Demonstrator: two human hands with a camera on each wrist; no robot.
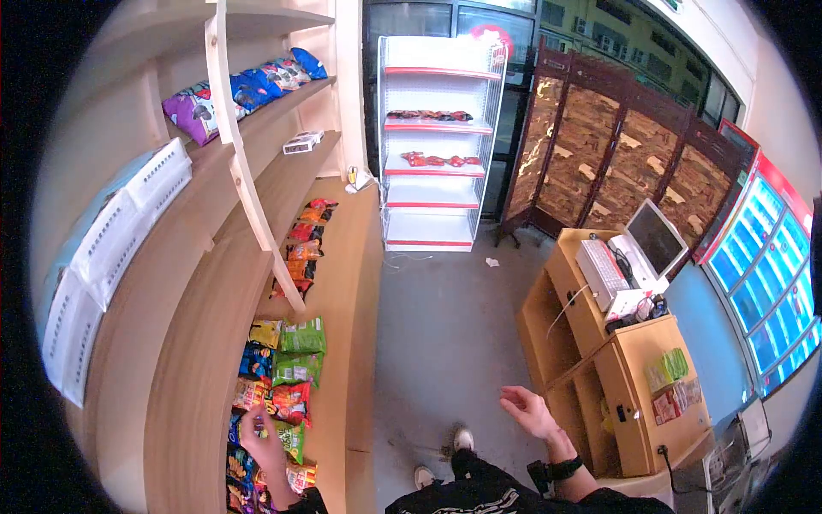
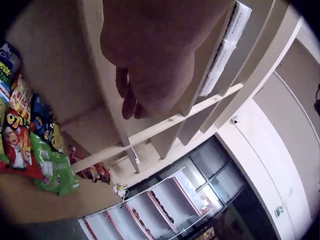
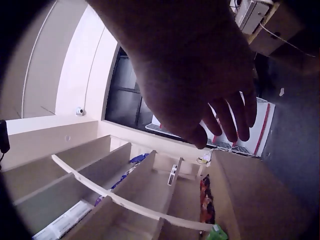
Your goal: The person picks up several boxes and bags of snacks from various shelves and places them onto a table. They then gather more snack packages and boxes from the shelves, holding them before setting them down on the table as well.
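My left hand (image 1: pixel 264 445) hovers over the snack bags on the low shelf at the left, its fingers loosely bent and holding nothing. Beside it lie a red snack bag (image 1: pixel 293 401) and a green bag (image 1: pixel 298 368), with a dark blue bag (image 1: pixel 255 361) behind. In the left wrist view, the bags sit off to the left of the hand (image 2: pixel 155 70), apart from it. Over the grey floor, between shelf and desk, my right hand (image 1: pixel 531 413) is held in the air with relaxed fingers. Nothing is in that hand (image 3: pixel 195 80) in the right wrist view either.
A wooden post (image 1: pixel 244 171) stands at the shelf front. Orange and red bags (image 1: pixel 304 250) lie farther along. A white rack (image 1: pixel 428 187) stands at the back. To the right are a wooden desk (image 1: pixel 612 377) with a laptop (image 1: pixel 655 240), and a lit fridge (image 1: pixel 758 257).
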